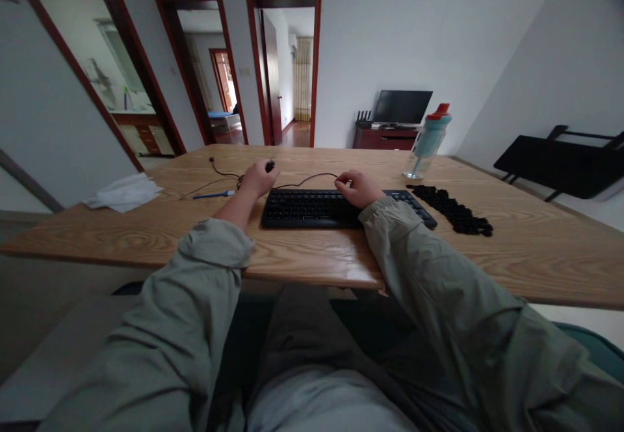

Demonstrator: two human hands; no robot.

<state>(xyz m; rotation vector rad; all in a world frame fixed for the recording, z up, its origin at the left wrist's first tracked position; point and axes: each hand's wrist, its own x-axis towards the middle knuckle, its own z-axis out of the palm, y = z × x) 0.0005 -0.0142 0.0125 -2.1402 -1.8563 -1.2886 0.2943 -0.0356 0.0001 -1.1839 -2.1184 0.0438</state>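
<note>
The keyboard [302, 210] is black, like the small pieces [453, 210] beside it. Pale brown wood grain swirls across the bench [302, 256]. The brush [213, 195] is blue and whitish; the clear, teal-tinted bottle [427, 149] wears a red cap [441, 111]; both sleeves [188, 308] are grey-green.

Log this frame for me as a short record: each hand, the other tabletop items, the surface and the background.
Left hand: holding a small black object, too small to identify
Right hand: above the long black keyboard, fingertips at a thin black cable; grip unclear
Right side: band of small black pieces; clear plastic bottle with red lid
Left side: slim blue-and-white tool; crumpled white sheet
Surface: light-brown wood-grain table
Background: black flat screen on dark-red cabinet
</note>
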